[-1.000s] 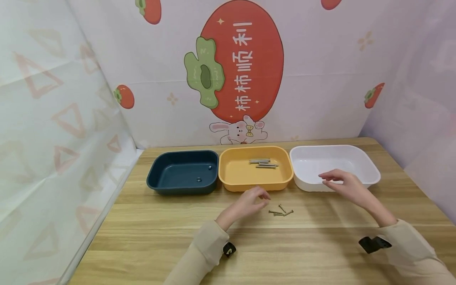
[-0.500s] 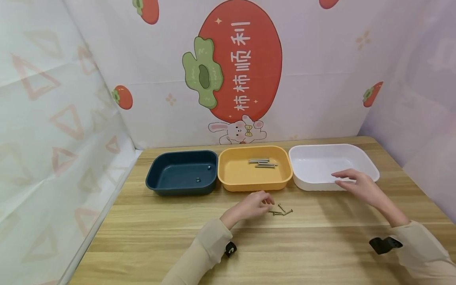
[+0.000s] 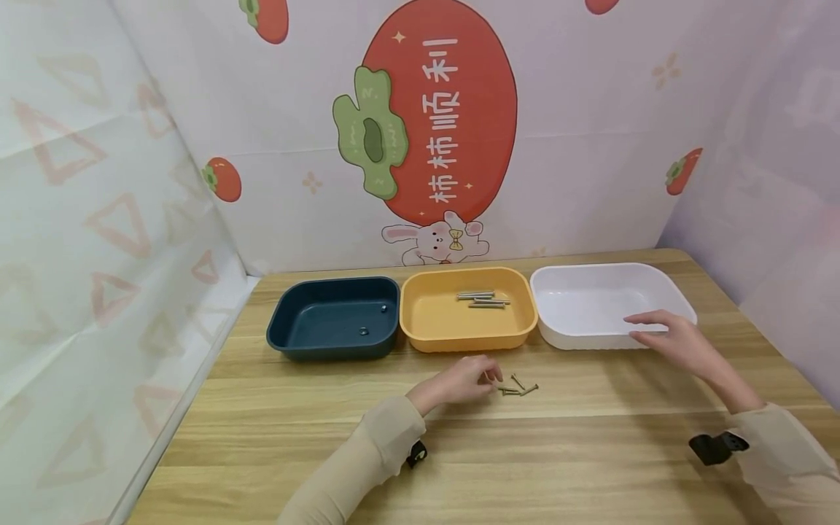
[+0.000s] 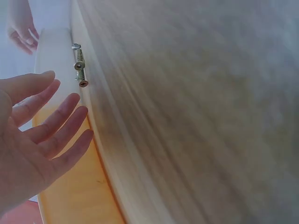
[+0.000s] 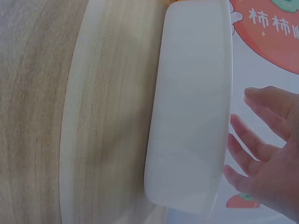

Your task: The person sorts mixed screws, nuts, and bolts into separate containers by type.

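Note:
Several small brass-coloured screws (image 3: pixel 529 390) lie in a loose cluster on the wooden table. My left hand (image 3: pixel 464 380) is just left of them, fingers loosely bent and apart. In the left wrist view, that hand (image 4: pixel 42 126) has its thumb and fingers spread beside the screws (image 4: pixel 80 66), with nothing between them. My right hand (image 3: pixel 676 340) hovers at the front right rim of the white tray (image 3: pixel 590 341). The right wrist view shows its fingers (image 5: pixel 254 142) spread and holding nothing, overlapping the tray's rim.
A yellow tray (image 3: pixel 469 345) stands in the middle of the row, with several long silver screws (image 3: pixel 485 300) inside. To its left, a dark teal tray (image 3: pixel 335 351) holds two small metal pieces (image 3: pixel 364 332). Behind the trays rises a printed backdrop (image 3: pixel 295 131).
My left hand has moved slightly down and right, close to the small screws. My right hand has shifted to the right along the white tray's rim. The trays stay in place.

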A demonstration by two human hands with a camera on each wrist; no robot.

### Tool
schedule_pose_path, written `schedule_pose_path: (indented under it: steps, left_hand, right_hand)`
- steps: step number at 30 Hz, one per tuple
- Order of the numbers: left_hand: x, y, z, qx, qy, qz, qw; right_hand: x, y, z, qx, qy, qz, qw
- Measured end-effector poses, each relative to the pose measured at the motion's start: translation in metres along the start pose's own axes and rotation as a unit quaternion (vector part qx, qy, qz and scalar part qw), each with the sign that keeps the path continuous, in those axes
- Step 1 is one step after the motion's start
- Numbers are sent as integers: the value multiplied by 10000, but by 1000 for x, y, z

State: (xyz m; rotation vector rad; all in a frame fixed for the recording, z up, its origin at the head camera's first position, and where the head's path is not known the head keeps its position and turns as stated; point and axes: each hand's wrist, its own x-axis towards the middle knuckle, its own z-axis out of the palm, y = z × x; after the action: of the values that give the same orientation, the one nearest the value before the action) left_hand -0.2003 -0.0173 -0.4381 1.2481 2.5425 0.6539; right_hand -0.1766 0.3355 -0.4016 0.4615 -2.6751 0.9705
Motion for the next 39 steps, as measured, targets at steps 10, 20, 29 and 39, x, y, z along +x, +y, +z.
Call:
schedule_pose_path:
  steps: [10,20,29,39]
  left_hand:
    - [4,-2,2,219,-252,7,9994]
    - [6,0,5,576,-341,-244,9975]
    - [9,-2,8,737,-252,-298,9965]
    - [12,-3,10,732,-191,-336,9966]
  right_hand:
    - [0,8,0,258,-59,-80,9996]
    - [0,14,1,337,-49,-285,9990]
    - [-1,18,-1,886,-479,-64,9949]
    - [0,24,-4,1038,-691,-75,9922]
